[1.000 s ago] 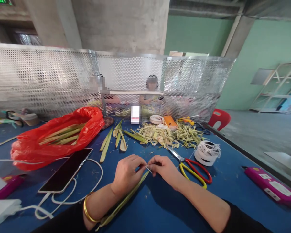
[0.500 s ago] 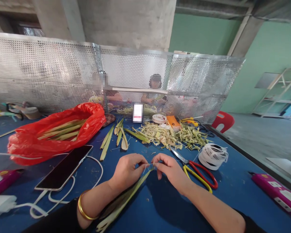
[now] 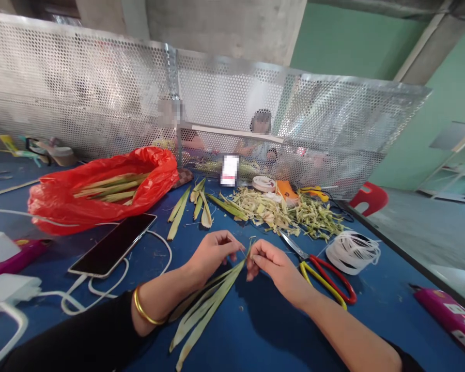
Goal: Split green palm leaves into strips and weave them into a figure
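Note:
A bundle of long pale-green leaf strips (image 3: 211, 305) lies slanting on the blue table, its narrow tied end up between my two hands. My left hand (image 3: 216, 257) is closed in a pinch at the left of that end, with a thin white string at its fingertips. On the other side my right hand (image 3: 272, 266) is closed too, fingers curled against the bundle's tip; the string in its pinch is mostly hidden. Scissors (image 3: 323, 274) with red and yellow handles lie open just right of my right hand. Behind them sits a coil of white string (image 3: 351, 252).
A red plastic bag (image 3: 62, 196) of leaves and a phone (image 3: 114, 243) with white cables lie left. Loose leaves (image 3: 178, 214) and a heap of trimmings (image 3: 271, 209) spread behind my hands. A perforated screen (image 3: 225, 93) stands at the back, people beyond. A magenta tool (image 3: 449, 312) lies right.
The string stretched between my hands earlier is now barely visible. The bundle's tip has risen between my fingers and its strips show more fully. The camera view has tilted and shifted.

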Tool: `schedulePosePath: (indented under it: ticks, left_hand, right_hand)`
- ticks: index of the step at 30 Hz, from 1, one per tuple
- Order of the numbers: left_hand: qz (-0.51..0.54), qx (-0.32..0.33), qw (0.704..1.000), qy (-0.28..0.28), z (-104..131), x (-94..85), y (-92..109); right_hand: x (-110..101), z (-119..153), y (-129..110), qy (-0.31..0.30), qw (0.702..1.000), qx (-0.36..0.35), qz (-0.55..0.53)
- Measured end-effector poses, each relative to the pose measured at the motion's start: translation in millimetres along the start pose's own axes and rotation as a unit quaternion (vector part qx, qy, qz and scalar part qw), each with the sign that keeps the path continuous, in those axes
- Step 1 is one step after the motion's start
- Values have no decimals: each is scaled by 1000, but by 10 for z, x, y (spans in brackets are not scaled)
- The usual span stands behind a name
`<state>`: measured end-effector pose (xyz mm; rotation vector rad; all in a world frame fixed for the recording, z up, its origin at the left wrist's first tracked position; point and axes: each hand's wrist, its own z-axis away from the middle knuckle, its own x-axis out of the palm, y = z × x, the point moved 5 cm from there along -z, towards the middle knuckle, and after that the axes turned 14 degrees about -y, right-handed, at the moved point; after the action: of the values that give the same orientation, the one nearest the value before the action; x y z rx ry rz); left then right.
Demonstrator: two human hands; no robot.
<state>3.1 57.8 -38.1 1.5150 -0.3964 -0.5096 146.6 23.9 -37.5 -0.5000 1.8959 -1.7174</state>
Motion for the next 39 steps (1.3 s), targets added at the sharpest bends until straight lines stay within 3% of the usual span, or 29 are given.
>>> schedulePosePath:
  ticks: [3,5,8,12,16,18,22,25,28,30,33,36,39]
  left_hand:
    - [102,-11,994,-35,-18,70,-54]
    - [105,-14,993,-48,-22,111,-69]
    - [0,1,997,-75,-10,168,-22]
    - [-183,13,978,-96,31,200,64]
    - [-190,4,977,-99,30,183,40]
    - [-176,20,981,-77,24,163,38]
    - [-218,61,974,25,61,94,108]
    - [-237,94,966,45,89,98,165]
    - [-196,82,977,33,74,108,138]
    - [-130,40,990,25,57,114,83]
    - [-13,-57,996,-65,58,224,-9]
    - [103,-110,975,-161,121,367,-20]
    - [135,-114,975,-134,154,358,3]
  right_hand:
    - [9,9,-19,5,1000,7,-5]
    - [23,16,-38,2,1000,8,-4]
    - [39,26,-40,-2,999,22,37]
    - [41,29,27,6,994,61,86]
    - [41,7,70,11,997,65,43]
    - [32,-2,70,23,998,66,5]
    - [44,-5,42,29,996,63,-55]
    - [83,-5,9,7,997,47,-55]
    - [75,4,-7,16,998,35,-46]
    - [29,17,-18,45,997,22,-51]
    - [-43,36,-50,82,995,-5,-59]
    - [-76,44,-93,94,994,-27,-49]
    - [-90,62,-153,107,993,-55,-3]
